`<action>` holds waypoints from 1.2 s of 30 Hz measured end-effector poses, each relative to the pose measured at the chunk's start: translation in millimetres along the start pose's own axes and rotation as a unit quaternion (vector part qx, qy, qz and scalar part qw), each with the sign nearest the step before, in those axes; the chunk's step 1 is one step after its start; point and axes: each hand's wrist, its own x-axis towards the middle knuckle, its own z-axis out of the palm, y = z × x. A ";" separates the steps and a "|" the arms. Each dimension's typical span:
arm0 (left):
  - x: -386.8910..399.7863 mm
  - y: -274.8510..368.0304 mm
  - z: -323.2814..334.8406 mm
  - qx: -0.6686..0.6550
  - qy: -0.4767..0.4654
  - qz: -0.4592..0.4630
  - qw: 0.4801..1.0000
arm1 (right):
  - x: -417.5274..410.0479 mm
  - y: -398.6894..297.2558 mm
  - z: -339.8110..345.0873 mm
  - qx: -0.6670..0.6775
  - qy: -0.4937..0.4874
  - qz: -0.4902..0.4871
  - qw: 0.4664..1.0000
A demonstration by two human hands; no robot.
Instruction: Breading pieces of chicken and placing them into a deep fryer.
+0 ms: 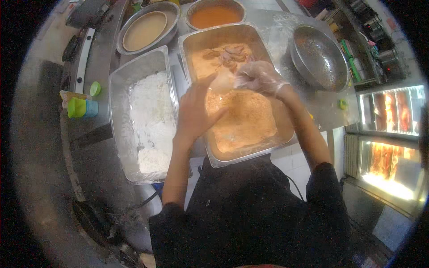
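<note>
My left hand [196, 110] is bare, with its thumb spread apart, over the left side of a steel tray [285, 125] of orange-brown breading [244, 117]. My right hand [258, 77] wears a clear plastic glove. Its bent fingers hold a pale, blurred piece [223, 80] above the tray, beside the left fingertips. Whether this is meat or thin plastic cannot be made out. Behind the hands, several pieces of raw meat [231, 55] lie on the breading.
A steel tray of white flour [150, 110] stands to the left. Beyond are bowls of beige liquid [145, 30] and orange liquid [216, 16]. A tilted metal bowl [320, 58] rests at right. Green-and-blue containers [82, 107] sit far left; a lit display cabinet [390, 112] is at right.
</note>
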 end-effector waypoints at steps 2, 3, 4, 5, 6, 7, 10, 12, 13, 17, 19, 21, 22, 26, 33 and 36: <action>10.8 4.3 8.8 0.032 -0.036 0.043 0.998 | 2.6 -24.2 -10.1 0.028 -0.011 -0.082 0.996; 12.4 2.9 10.5 0.029 -0.035 0.044 0.998 | 0.4 -30.3 -11.5 0.025 -0.011 -0.080 0.996; 12.9 0.4 10.9 0.008 -0.038 0.020 0.999 | -2.6 -37.4 -10.9 0.078 0.009 -0.066 0.995; 12.6 -3.7 9.8 -0.012 -0.039 -0.005 0.999 | -2.2 -40.9 -10.0 0.130 0.029 -0.054 0.990; 6.8 -18.1 7.4 -0.056 0.018 0.001 0.998 | -3.5 -36.5 -11.8 0.170 0.021 -0.038 0.985; 6.1 -20.9 -9.9 -0.034 0.008 0.021 0.999 | -5.7 -24.0 -7.9 0.167 0.020 -0.030 0.985; -13.6 -32.5 -53.9 -0.101 0.090 -0.145 0.980 | -30.6 45.4 39.2 -0.039 -0.058 0.142 0.987; -49.2 -74.3 -87.5 0.094 0.130 -0.120 0.980 | -40.8 45.4 77.0 -0.135 -0.140 0.189 0.963; -57.5 -70.5 -99.3 0.039 0.132 -0.285 0.949 | -43.0 38.3 89.4 -0.228 -0.219 0.228 0.921; -116.5 -108.2 -121.2 0.270 -0.008 -0.267 0.925 | -58.3 -0.3 105.7 -0.157 -0.209 0.263 0.929; -131.7 -113.9 -121.9 0.385 -0.025 -0.289 0.876 | -72.1 -6.2 126.0 -0.156 -0.184 0.164 0.956; -103.4 -84.4 -100.4 0.371 0.082 -0.275 0.883 | -83.8 -3.8 150.5 -0.127 -0.210 0.145 0.958; -79.3 -65.2 -81.4 0.248 0.086 -0.278 0.924 | -86.6 -0.3 159.5 -0.093 -0.236 0.121 0.960; -19.2 -57.4 7.2 0.140 0.031 -0.187 0.972 | -73.1 -23.6 169.2 0.009 -0.371 0.101 0.923; -26.6 -83.2 66.0 -0.048 0.041 -0.275 0.959 | -60.9 -30.7 202.6 0.151 -0.242 0.161 0.945; -29.9 -82.5 74.2 -0.034 0.073 -0.263 0.961 | -52.9 -43.6 235.9 0.343 -0.109 0.238 0.902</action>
